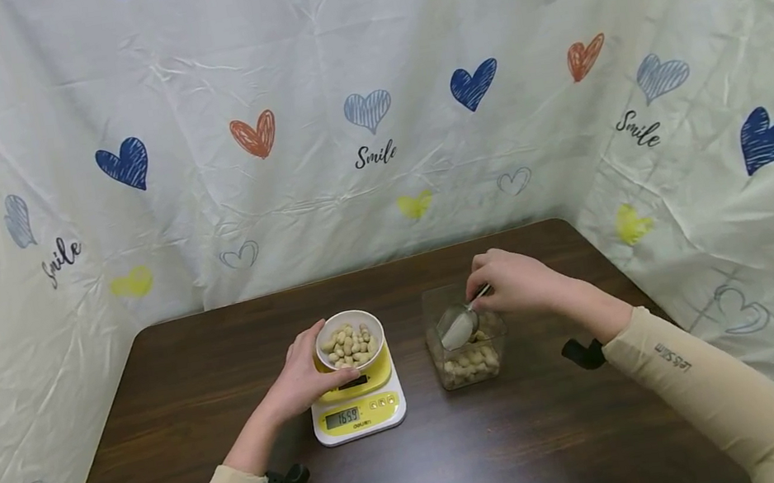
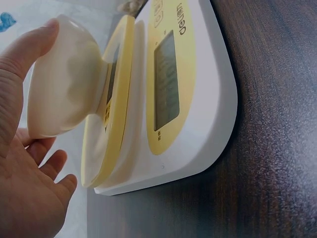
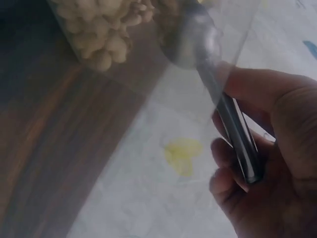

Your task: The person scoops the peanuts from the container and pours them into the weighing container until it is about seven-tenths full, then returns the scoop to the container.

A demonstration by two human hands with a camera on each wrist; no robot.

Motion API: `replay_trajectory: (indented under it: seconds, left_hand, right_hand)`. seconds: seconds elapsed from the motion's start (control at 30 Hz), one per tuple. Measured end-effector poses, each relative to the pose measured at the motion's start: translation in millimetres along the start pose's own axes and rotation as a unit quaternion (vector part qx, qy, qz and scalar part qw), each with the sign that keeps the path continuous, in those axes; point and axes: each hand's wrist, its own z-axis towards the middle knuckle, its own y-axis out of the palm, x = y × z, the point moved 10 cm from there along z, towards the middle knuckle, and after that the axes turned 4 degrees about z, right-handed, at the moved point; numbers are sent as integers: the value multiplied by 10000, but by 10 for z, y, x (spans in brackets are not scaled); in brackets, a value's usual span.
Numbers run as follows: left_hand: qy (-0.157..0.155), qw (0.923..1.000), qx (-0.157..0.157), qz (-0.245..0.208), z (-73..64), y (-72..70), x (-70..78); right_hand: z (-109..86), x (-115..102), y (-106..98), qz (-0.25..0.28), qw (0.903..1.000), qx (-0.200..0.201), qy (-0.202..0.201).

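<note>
A white bowl [image 2: 64, 79] of unshelled peanuts [image 1: 352, 347] stands on the yellow-topped platform of a kitchen scale [image 1: 382, 419], whose display reads about 165.9. My left hand [image 1: 302, 379] holds the bowl from its left side, the thumb across the front and a finger at the back rim. Over to the right, my right hand [image 1: 513, 281] grips the handle of a metal scoop [image 3: 237, 134]. The scoop's bowl-shaped end dips into a clear plastic container [image 1: 439, 300], close above the peanuts [image 1: 471, 364] heaped at its bottom.
Dark wood-grain table [image 1: 216, 401] lies under everything. A pale curtain [image 1: 325, 226] printed with hearts hangs behind the table and along its sides. Black straps [image 1: 584, 354] show at both wrists, by the beige sleeves.
</note>
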Motion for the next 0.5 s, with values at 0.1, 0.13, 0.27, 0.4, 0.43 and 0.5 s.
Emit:
replay_trajectory:
  seconds: [0.1,0.13,0.27,0.4,0.43,0.5]
  left_hand:
    - [58,10000,19,12,1,8,20]
    - [66,10000,22,15,0,11,27]
    - [125,9999,15,19,-1,20,47]
    - [113,9999,-12,16,-4,26,50]
    - [122,9999,-14,22,-6,21,57]
    - [120,9999,-25,31,-12,4,73]
  right_hand:
    - [-14,3,6,-130,9998,159,-1]
    - [-21,1,3,-158,9996,217,-8]
    - [-60,8,-23,-151,9989,445,-26]
    - [-123,73,-71,89,9980,609,153]
    - [-142,92,-86,144,9975,655,203]
    - [-185,130,-132,253,9962,784,281]
